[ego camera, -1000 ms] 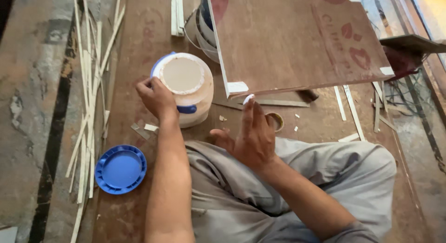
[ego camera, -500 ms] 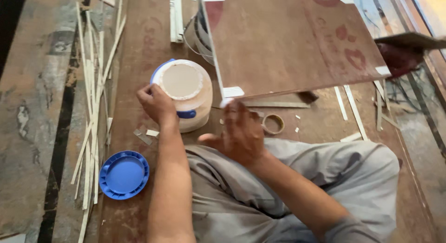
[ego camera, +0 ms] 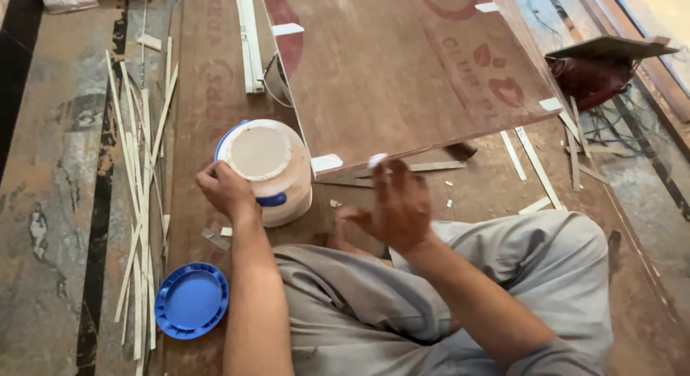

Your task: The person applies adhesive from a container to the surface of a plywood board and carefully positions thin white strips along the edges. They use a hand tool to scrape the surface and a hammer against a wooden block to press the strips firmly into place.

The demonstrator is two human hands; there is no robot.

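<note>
Left hand: I see my left hand with its fingers clenched round the rim of the white tub, gripping it at the tub's 8 o'clock side.
Tub: it stands open on the floor, lid off, filled near the brim with a pale, smooth cream-coloured paste; a blue band shows at its side.
Lid: the blue lid lies on the floor at 7 o'clock from the tub, well apart, hollow side up and holding nothing.
Right hand: my right hand hovers at 3 o'clock from the tub, fingers released and spread, a white dab on one fingertip, grasping nothing.
Board: a brown board lies at 1 o'clock, its near edge just beyond my right hand.
Strips: thin pale strips lie scattered at 9 o'clock.
</note>
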